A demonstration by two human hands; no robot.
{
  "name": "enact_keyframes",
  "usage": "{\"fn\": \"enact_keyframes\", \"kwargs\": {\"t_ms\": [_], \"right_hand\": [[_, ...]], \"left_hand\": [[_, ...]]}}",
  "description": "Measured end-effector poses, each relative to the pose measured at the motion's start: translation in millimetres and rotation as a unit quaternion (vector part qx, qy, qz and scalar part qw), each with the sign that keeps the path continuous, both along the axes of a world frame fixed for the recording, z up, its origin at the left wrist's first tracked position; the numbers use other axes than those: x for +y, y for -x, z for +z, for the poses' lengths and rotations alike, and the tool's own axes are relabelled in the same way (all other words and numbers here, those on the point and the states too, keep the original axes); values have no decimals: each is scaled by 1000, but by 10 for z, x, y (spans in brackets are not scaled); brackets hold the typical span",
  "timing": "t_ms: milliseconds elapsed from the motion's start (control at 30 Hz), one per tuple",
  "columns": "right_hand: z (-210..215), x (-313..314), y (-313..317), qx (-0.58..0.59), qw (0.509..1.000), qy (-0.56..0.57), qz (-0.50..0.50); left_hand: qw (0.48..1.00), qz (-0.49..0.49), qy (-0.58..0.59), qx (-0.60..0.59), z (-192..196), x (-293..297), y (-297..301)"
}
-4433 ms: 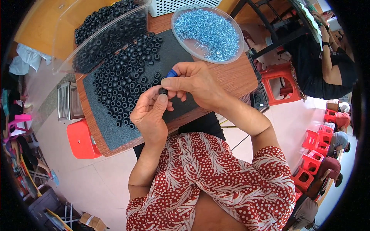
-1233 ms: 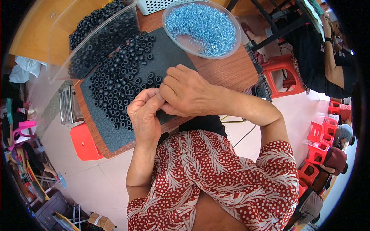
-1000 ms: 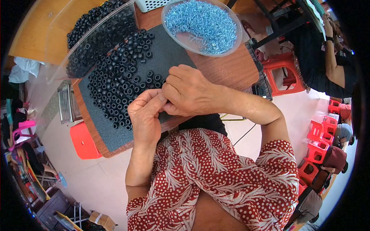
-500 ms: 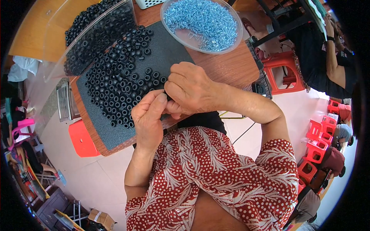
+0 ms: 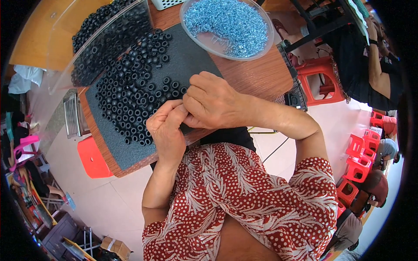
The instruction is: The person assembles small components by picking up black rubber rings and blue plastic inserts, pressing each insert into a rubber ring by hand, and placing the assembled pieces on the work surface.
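Close together over the near edge of a dark grey mat (image 5: 191, 50), my left hand (image 5: 166, 130) and my right hand (image 5: 212, 101) meet at the fingertips. Both are closed, thumbs and fingers pinched. Whatever they hold between them is covered by the fingers. Just beyond them spreads a heap of small black ring-shaped pieces (image 5: 130, 89), each with a hole through it. A few of these rings lie right beside the knuckles of my right hand.
A clear plastic bin (image 5: 109, 43) tilts over the mat's far left, with more black rings. At the far side, a round tray (image 5: 203, 42) holds small blue translucent pieces (image 5: 230, 26). Red stools (image 5: 93, 157) stand around the brown table (image 5: 257, 76). Other people sit at the right.
My hands have turned slightly against each other and the fingertips have closed in. A dark bit that showed between them is now hidden. The rings and tray look the same.
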State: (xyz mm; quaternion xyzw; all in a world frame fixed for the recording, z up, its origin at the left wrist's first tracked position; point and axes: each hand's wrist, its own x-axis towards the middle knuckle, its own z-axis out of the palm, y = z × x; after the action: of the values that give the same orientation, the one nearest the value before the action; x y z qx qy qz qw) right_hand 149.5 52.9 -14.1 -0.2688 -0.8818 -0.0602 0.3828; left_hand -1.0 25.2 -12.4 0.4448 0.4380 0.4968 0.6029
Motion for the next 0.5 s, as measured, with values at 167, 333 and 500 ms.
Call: {"fn": "enact_keyframes", "kwargs": {"t_ms": [167,333,500], "right_hand": [[-28,-2,20,-9,1000,20,-8],[-24,-9,34,-10,999,46,-10],[19,-1,-11,-19,999,40,1]], "left_hand": [[999,26,12,-32,-52,-19,-1],[998,28,28,-47,-29,-27,-3],[995,-23,56,-75,25,-48,34]]}}
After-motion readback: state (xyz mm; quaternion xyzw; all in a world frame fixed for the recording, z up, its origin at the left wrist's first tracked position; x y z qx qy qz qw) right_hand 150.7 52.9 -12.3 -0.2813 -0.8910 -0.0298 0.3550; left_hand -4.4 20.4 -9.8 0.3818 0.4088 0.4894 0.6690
